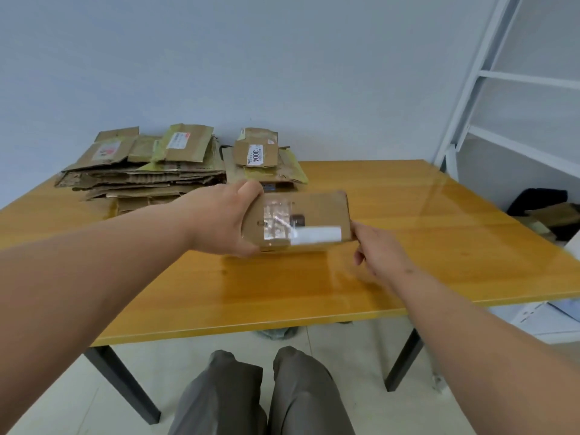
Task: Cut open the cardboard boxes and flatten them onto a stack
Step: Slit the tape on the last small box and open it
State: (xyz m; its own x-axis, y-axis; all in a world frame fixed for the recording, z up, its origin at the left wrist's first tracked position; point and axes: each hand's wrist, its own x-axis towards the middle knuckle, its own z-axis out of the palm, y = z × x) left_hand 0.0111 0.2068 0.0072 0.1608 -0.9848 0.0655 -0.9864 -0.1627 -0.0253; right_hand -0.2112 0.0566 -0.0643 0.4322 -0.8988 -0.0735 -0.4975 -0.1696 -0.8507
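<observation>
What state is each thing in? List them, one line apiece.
Cardboard box: closed, taped, held above the table.
Left hand: grips the box's left end.
Right hand: touches the box's right end.
Big stack: flattened cardboard.
Small stack: flattened cardboard.
Table: glossy.

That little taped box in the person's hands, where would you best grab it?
By its two short ends, one from each side. The box is long and flat, taped face up, so the ends stay bare. The left hand already grips the left end; the right hand touches the right end.
</observation>
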